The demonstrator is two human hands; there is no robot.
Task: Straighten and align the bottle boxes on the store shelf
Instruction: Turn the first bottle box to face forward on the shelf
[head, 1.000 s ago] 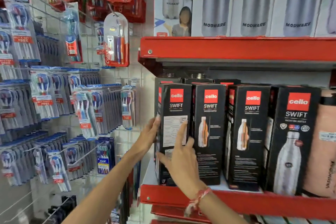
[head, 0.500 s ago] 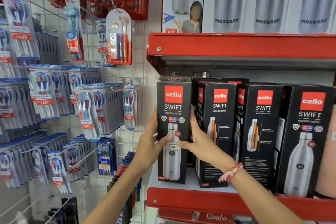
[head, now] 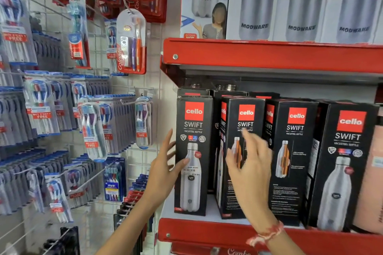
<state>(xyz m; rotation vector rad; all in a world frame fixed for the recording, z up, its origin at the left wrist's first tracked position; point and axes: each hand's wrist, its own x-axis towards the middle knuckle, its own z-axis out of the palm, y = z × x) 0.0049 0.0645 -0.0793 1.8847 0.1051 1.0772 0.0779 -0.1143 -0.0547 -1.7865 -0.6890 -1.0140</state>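
Several black Cello Swift bottle boxes stand in a row on the red shelf (head: 207, 232). The leftmost box (head: 193, 122) faces front, showing a silver bottle. My left hand (head: 163, 172) is open beside its left edge, thumb resting on the front face. The second box (head: 241, 192) is turned at an angle, showing an orange bottle. In front of it my right hand (head: 251, 172) hovers open with fingers spread, blurred, holding nothing. A third box (head: 294, 130) is also angled, and a fourth box (head: 348, 151) at the right shows a silver bottle.
White Modware bottle boxes (head: 300, 6) fill the upper red shelf (head: 269, 56). Toothbrush packs (head: 93, 130) hang on wire pegs on the wall at left, close to my left arm. More Cello boxes stand behind the front row. A pinkish item (head: 371, 182) sits at far right.
Both hands have let go of the leftmost box, which now stands facing front. My right hand has moved right, in front of the second box. The view moved closer.
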